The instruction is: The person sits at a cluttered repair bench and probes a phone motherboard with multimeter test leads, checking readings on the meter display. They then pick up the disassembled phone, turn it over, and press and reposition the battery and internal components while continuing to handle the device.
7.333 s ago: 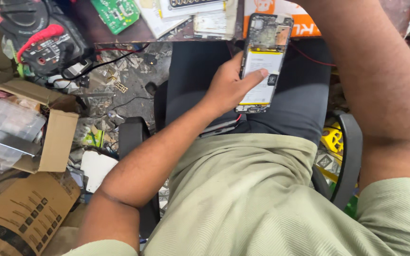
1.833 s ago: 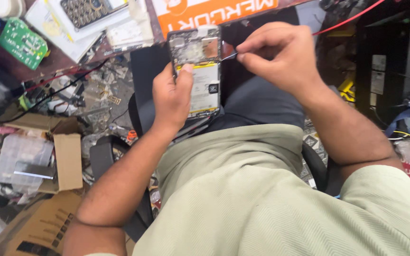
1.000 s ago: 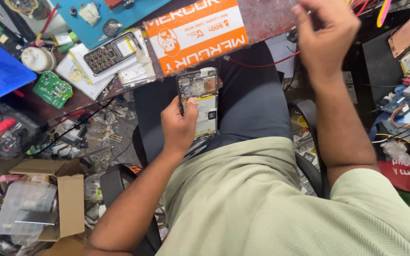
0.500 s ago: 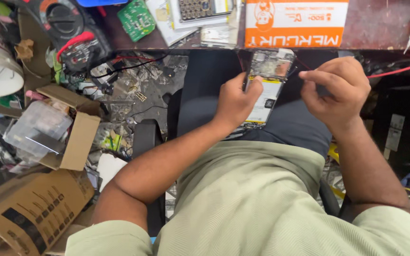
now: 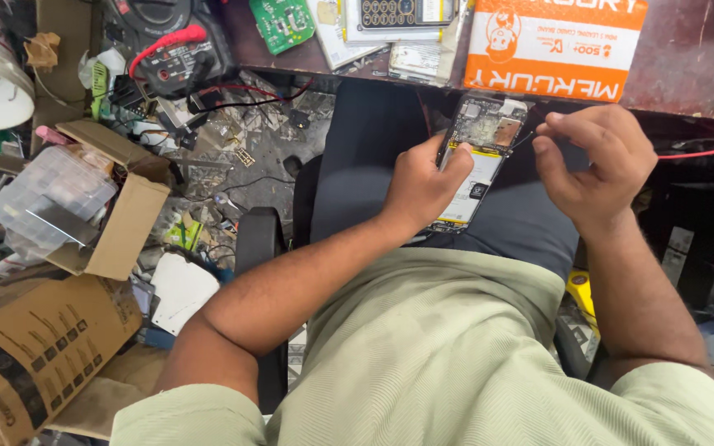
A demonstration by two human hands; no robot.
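Gripping opened phone (image 5: 479, 161): L hand (image 5: 423, 186) closed grip, R hand (image 5: 597, 161) pinched.

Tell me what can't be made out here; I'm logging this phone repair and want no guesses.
Head view only:
- What the right hand pinches: too thin to tell, hidden by its fingertips.
- The opened phone: its left edge is covered by the left hand; board parts too small to identify.
- The orange box: top cut off by the frame edge.
- The multimeter: dial cut off at the top edge.
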